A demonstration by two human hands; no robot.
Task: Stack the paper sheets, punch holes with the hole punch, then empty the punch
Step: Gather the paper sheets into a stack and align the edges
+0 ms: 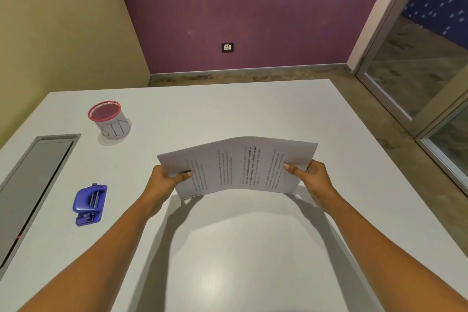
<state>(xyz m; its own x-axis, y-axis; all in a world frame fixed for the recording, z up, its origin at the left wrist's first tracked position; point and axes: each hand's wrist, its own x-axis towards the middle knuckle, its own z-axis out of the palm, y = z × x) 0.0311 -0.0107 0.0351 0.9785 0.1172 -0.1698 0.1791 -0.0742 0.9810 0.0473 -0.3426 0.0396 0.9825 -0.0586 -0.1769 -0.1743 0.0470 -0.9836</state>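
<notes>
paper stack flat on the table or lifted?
Lifted. The paper sheets bow upward between the left hand and right hand, casting a shadow on the table.

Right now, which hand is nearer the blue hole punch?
Left. The left hand grips the paper stack's left edge, right of the hole punch; the right hand holds the far edge.

fingers of both hands: hidden behind paper sheets (238, 167) | sheet count: unclear (print too small to read)

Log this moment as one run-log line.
stage: stacking | left hand + right hand: gripping paper sheets | hole punch: untouched
</notes>
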